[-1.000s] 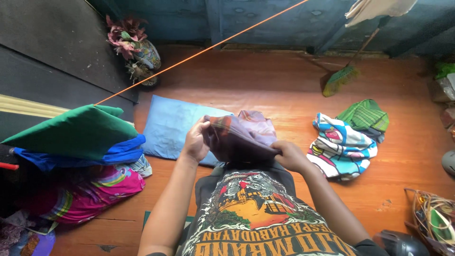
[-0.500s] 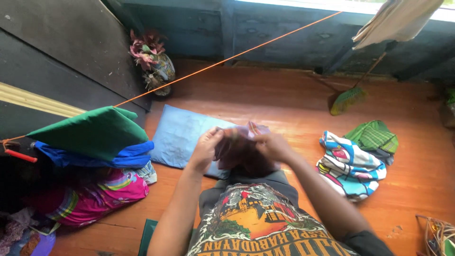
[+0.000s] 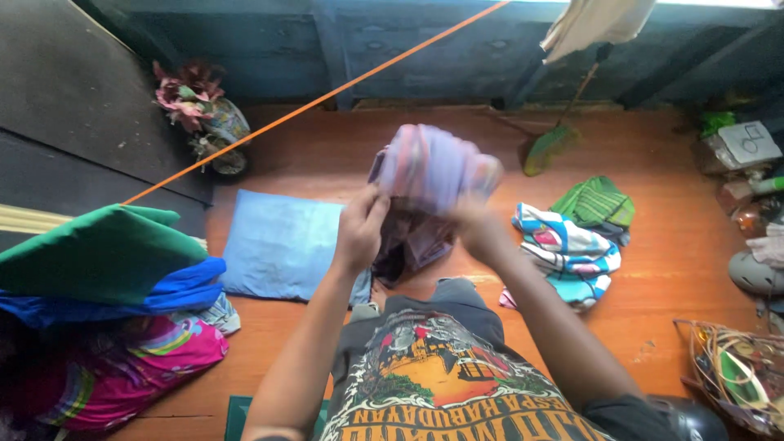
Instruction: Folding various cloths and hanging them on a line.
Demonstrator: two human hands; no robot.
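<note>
Orange wooden floor [image 3: 408, 155], dark blue wall at top of frame. Centre frame: left hand [image 3: 361, 230] and right hand [image 3: 478, 229] both clenched on purple patterned garment [image 3: 429, 167], bunched, raised above floor, blurred. Orange line [image 3: 327, 96] runs diagonally from left edge to top. Light blue pillow [image 3: 282, 243] on floor left of hands. Striped cloth pile [image 3: 572, 249] at right, green cloth [image 3: 90, 253] on line at left.
</note>
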